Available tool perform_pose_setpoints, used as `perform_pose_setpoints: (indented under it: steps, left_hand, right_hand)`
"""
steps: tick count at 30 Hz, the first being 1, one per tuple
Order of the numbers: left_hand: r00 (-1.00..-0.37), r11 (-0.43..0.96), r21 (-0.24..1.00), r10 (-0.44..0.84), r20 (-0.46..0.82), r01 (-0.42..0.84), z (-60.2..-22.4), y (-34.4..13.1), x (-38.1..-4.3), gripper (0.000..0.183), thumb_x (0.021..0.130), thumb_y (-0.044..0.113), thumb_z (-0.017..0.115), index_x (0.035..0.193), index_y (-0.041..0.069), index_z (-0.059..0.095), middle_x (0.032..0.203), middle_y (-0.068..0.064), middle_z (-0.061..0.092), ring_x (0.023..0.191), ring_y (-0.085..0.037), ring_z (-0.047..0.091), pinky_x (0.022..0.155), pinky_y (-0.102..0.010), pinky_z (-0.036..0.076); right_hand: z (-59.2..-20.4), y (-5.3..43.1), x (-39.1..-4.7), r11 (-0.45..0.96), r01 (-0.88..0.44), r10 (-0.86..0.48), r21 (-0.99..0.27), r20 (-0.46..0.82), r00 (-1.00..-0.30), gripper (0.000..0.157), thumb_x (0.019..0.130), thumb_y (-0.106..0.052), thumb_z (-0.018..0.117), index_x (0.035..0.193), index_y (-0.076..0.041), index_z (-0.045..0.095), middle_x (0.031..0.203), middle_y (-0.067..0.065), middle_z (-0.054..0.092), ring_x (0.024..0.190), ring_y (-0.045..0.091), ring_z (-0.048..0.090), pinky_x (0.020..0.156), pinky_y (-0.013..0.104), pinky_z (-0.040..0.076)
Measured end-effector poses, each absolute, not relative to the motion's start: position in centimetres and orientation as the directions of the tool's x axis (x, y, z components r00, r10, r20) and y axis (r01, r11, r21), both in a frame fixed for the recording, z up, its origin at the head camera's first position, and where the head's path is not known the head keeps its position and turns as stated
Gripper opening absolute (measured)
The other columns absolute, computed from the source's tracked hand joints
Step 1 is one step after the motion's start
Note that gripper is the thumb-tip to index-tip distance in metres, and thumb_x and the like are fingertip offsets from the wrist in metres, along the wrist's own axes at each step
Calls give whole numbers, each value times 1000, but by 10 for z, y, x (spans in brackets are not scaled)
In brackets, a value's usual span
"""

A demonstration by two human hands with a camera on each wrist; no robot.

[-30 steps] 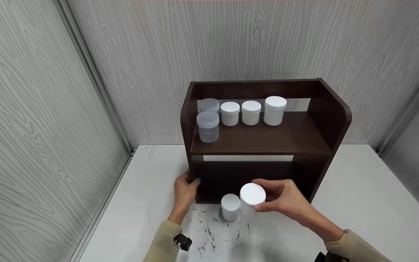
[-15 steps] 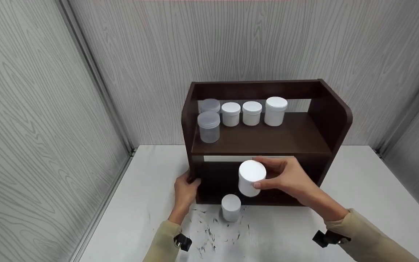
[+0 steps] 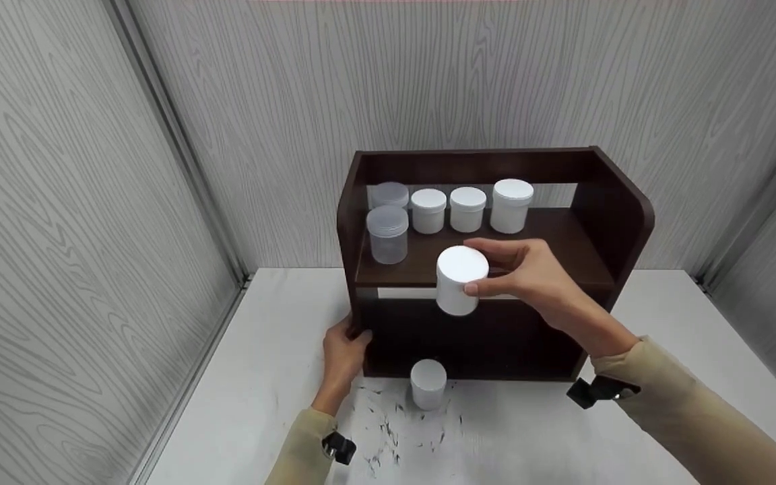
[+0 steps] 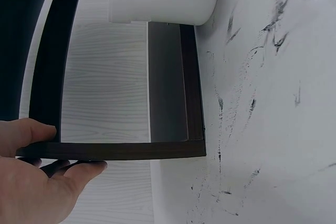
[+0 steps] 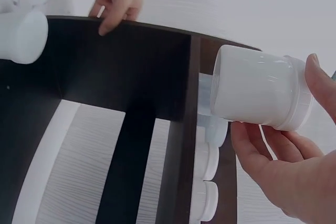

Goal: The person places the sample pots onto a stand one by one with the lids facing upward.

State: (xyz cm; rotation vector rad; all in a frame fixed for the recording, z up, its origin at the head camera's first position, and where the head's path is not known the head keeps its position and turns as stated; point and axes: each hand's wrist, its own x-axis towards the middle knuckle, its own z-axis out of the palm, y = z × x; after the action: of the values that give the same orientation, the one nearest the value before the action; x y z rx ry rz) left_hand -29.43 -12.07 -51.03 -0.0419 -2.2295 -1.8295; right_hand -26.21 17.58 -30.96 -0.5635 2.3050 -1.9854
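Note:
My right hand (image 3: 533, 276) grips a white lidded jar (image 3: 459, 286) by its lid end, thumb on one side and fingers on the other. In the head view the jar overlaps the front edge of the upper board of a dark brown two-tier shelf (image 3: 496, 266). My left hand (image 3: 344, 353) grips the shelf's left side panel low down, thumb on the inner face, as the left wrist view also shows. A second white jar (image 3: 428, 385) stands upright on the table just in front of the shelf's lower opening.
On the upper tier stand two translucent jars, the front one (image 3: 388, 236) hiding part of the other. Beside them are two small white jars (image 3: 428, 212) and a taller white jar (image 3: 511, 205). Dark scuff marks streak the white table (image 3: 280, 404). Grey wood-grain panels surround it.
My right hand has lifted the white jar from beside the other jar on the table up to the height of the upper board. My left hand has stayed on the side panel.

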Motion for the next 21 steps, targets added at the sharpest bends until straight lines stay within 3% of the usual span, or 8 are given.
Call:
perform_pose_setpoints:
  steps: [11, 21]
  left_hand:
    - [-964, 203, 958, -131, 230, 201, -510, -120, -293, 52, 98, 1, 62, 146, -15, 50, 137, -31, 62, 129, -40, 61, 107, -51, 50]
    - [-968, 214, 959, -131, 214, 184, -509, -120, -293, 52, 98, 5, 64, 146, -12, 52, 138, -28, 63, 130, -38, 60, 109, -49, 48]
  right_hand:
    - [-299, 167, -298, 106, -223, -267, -969, 189, -945, 66, 78, -2, 92, 139, 2, 66, 117, 13, 77, 108, 22, 73, 89, 33, 60]
    - [-301, 159, -328, 71, -186, -237, -980, 164, -957, 70, 81, 3, 88, 145, 4, 60, 117, 10, 77, 106, 15, 71, 95, 30, 56]
